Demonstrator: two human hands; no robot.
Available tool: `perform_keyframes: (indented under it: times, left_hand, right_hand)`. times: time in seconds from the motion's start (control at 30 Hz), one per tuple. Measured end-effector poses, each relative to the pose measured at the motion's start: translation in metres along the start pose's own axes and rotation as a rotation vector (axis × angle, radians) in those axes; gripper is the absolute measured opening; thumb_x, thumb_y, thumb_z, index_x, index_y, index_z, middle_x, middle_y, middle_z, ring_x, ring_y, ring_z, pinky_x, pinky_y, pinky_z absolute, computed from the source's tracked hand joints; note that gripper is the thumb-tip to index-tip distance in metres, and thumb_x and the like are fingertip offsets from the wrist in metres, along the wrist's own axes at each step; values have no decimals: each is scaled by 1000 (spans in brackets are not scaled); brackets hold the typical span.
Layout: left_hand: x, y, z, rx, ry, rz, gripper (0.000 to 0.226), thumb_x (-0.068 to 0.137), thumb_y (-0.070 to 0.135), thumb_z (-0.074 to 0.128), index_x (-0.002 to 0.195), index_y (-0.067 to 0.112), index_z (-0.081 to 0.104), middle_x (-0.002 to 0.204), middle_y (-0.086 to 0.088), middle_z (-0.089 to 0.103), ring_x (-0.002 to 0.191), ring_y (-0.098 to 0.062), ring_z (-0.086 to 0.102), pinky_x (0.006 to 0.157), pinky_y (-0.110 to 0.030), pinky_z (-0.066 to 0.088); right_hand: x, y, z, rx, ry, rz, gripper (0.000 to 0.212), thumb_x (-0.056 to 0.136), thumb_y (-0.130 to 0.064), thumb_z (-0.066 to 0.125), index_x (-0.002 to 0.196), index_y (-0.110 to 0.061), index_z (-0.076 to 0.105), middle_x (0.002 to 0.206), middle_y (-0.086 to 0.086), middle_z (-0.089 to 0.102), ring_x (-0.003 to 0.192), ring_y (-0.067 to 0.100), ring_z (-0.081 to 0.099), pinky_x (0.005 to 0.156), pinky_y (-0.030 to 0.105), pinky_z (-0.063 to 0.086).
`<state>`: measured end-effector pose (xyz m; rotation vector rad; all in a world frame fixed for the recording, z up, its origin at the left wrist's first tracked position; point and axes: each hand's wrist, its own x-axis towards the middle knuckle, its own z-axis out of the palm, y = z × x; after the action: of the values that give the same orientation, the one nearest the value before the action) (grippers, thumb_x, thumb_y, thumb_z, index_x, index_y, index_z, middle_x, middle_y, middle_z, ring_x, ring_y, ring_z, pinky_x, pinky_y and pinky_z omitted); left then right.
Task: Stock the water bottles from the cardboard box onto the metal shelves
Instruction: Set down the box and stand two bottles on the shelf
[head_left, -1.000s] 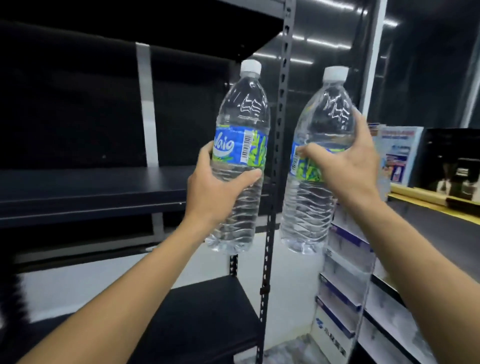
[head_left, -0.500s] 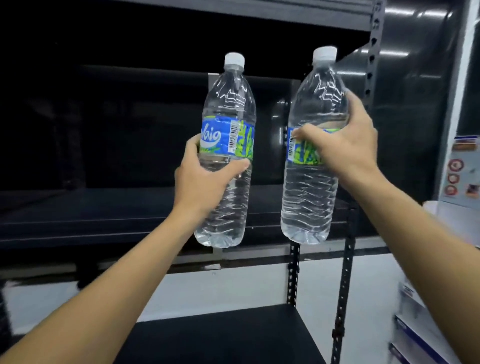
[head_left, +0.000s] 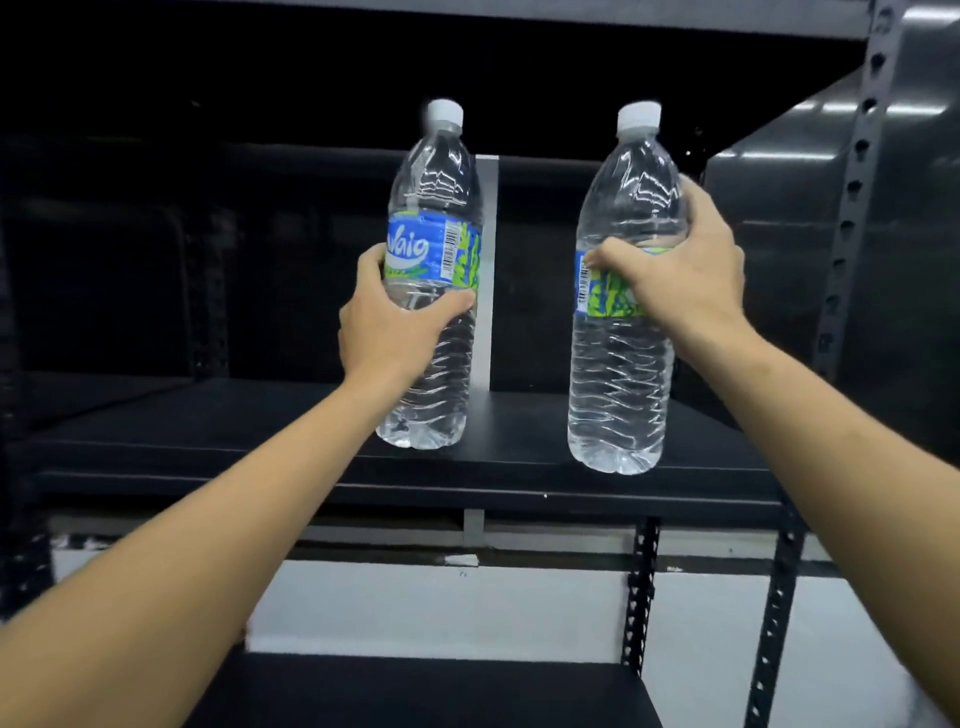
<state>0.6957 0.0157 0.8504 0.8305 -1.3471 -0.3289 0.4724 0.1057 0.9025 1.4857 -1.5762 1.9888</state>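
Two clear water bottles with white caps and blue-green labels stand upright over the dark metal shelf (head_left: 519, 436). My left hand (head_left: 389, 327) grips the left bottle (head_left: 436, 176) just below its label. My right hand (head_left: 680, 280) grips the right bottle (head_left: 623, 374) around its label. Both bottle bases are at the shelf's surface near its front edge; whether they touch it I cannot tell. The cardboard box is out of view.
A lower shelf (head_left: 426, 691) lies below, near my forearms. Perforated black uprights (head_left: 852, 218) stand at the right, with a shorter one (head_left: 641, 597) under the shelf. A grey strip (head_left: 485, 364) runs up the back wall. Another shelf (head_left: 467, 13) spans overhead.
Both hands have carried the bottles forward and down towards the middle shelf, and the bottles have moved further apart. The view has turned left, so the shelf fills the frame.
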Motion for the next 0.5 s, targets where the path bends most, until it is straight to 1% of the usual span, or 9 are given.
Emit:
perform_keyframes:
  times: [0.07,0.13,0.2,0.27,0.3,0.37,0.4,0.47,0.5]
  left_hand:
    - [6,-6,5,24,23,-5,86,59,63,84,134,39,51,110,22,70,108,-9,66,99,-42,53]
    - [9,-13,8,49,36,3,85,63,60,86,137,37,49,112,20,70,107,-8,66,97,-38,52]
    - [10,-19,11,74,42,18,84,68,56,87,139,35,48,113,20,69,102,-4,62,88,-28,47]
    - [11,-26,13,92,36,30,84,71,53,87,141,33,47,112,20,68,93,7,58,79,-19,41]
    - [12,-30,15,98,32,36,84,72,52,87,142,32,46,111,20,68,91,10,56,79,-19,41]
    - [13,-37,18,106,30,43,84,71,53,88,142,33,46,110,19,69,92,10,57,83,-23,44]
    - [13,-41,19,109,27,42,84,71,53,88,141,33,46,109,19,69,92,10,58,83,-22,44]
    - [14,-49,24,116,20,32,83,71,52,88,140,33,47,108,19,69,89,17,54,79,-13,39]
    - [14,-54,26,112,20,26,83,72,51,88,141,32,47,108,19,69,89,18,54,78,-11,38]
  right_hand:
    - [4,4,6,1,-14,5,104,49,-61,78,146,-40,47,121,-17,70,121,15,61,110,42,44]
    - [6,8,11,-2,-28,5,105,51,-60,77,148,-40,44,124,-16,69,124,15,59,111,42,43]
    - [8,14,15,-19,-45,-3,103,57,-56,80,151,-39,41,129,-16,67,129,16,55,114,39,40]
    - [9,19,19,-29,-51,1,100,65,-49,83,154,-37,39,134,-14,64,132,17,50,114,35,37]
    - [10,21,20,-34,-50,6,100,67,-47,83,155,-36,37,136,-13,63,134,18,48,114,35,36]
    - [11,25,23,-44,-48,14,100,69,-46,83,156,-35,35,138,-11,62,135,20,47,115,36,34]
    - [12,27,24,-45,-48,18,100,70,-45,83,156,-35,35,137,-11,62,135,20,48,114,35,34]
    - [15,32,26,-46,-50,31,100,70,-45,84,157,-35,34,137,-10,62,135,20,47,112,33,34]
    - [17,33,26,-50,-53,35,100,71,-44,84,157,-35,34,137,-10,62,135,20,47,111,32,34]
